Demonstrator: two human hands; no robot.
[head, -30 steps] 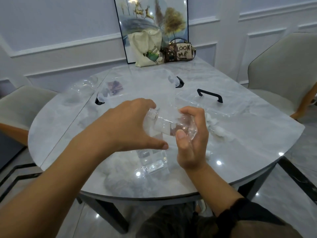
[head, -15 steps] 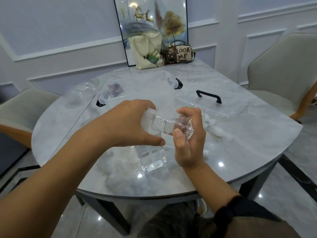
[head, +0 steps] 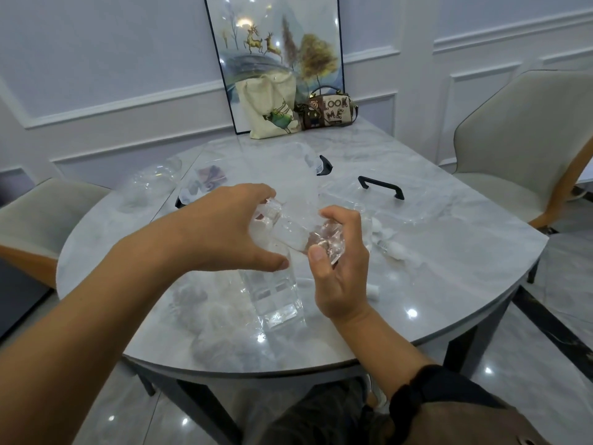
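Note:
A small clear bottle [head: 296,231] lies tilted in the air above the marble table [head: 449,271], neck pointing left. My right hand [head: 337,268] grips its body from the right, thumb on the near side. Around the neck end curl the fingers of my left hand [head: 224,232], hiding the cap. Directly below the hands stands a clear square container [head: 276,300] on the table.
Clear boxes with black handles [head: 382,186] lie behind the hands. White cotton-like tufts [head: 388,239] sit to the right and near the front edge. A tote bag [head: 269,107], a handbag [head: 327,110] and a framed picture stand at the back. Chairs flank the table.
The bottle and both hands have stayed almost in place; my left hand has shifted slightly round the neck end. The view has moved a little.

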